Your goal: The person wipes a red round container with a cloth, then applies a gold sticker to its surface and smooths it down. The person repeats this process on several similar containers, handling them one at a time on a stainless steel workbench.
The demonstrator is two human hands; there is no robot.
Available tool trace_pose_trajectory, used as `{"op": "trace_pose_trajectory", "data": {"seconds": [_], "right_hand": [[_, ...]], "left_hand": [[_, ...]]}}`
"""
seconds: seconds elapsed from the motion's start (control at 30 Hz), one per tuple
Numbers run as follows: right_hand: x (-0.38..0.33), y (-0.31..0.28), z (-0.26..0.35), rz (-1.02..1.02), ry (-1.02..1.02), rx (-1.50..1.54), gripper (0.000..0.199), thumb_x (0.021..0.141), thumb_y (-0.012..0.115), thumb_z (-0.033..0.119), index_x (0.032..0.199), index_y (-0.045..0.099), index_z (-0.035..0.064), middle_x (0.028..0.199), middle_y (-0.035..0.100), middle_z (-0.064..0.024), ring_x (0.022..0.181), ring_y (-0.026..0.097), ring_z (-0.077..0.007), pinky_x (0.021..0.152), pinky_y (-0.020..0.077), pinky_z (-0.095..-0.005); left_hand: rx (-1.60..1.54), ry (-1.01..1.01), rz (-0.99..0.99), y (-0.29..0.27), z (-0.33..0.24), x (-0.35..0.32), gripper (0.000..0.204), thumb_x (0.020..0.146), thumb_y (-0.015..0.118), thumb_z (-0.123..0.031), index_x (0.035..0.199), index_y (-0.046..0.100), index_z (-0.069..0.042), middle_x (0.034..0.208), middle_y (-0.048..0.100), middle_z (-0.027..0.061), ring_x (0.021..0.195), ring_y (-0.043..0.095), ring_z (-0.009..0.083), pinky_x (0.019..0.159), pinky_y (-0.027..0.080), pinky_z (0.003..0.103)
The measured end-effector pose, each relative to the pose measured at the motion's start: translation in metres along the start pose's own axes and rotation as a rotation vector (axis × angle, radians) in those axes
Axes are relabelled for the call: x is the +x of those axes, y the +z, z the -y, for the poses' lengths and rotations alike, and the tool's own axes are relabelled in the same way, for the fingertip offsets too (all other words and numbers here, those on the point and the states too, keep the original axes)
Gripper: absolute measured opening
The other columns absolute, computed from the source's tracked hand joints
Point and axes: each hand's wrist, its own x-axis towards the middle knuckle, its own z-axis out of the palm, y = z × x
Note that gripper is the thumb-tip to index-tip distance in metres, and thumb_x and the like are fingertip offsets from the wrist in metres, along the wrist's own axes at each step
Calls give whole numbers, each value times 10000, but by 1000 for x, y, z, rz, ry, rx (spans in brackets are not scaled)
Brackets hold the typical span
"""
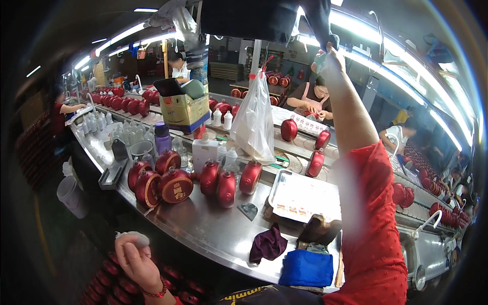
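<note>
My left hand (138, 262), with a red bead bracelet at the wrist, is raised off the bench's near edge. Its fingers are closed on a small pale grey wad (135, 238). My right arm, in a red sleeve, stretches high up, and my right hand (333, 60) grips the end of a dark cloth-like piece (319, 23) at the top of the view. On the steel bench (213, 235) stand several round red bottles (176, 185). Nearer my right arm are a white tray with small printed pieces (303, 197), a purple cloth (268, 244) and a folded blue cloth (306, 268).
A clear plastic bag (252, 119) hangs over the bench. Behind it is a cardboard box (184, 107); a purple bottle (162, 137) stands left of it. A co-worker (317, 94) sits across, handling a red piece. Red bottles (114, 284) fill the floor below.
</note>
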Motion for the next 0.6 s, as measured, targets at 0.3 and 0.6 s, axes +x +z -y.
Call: {"op": "trace_pose_trajectory", "data": {"seconds": [0.3,0.6], "right_hand": [[11,-16,3,206,-99,-94,416,1039,574,509,1092,658,106,926,684,-56,824,656,-211,583,528,-418],[-172,-91,3,382,-167,-775,261,1021,630,173,1259,725,120,1147,723,-57,944,659,-158,723,557,-311]], "left_hand": [[26,-188,243,43,12,-21,230,1070,526,-212,995,630,-22,821,604,19,656,480,56,579,377,212],[9,-529,722,112,45,-96,154,1063,557,-120,1070,672,-17,853,621,-1,661,469,25,584,359,179]]}}
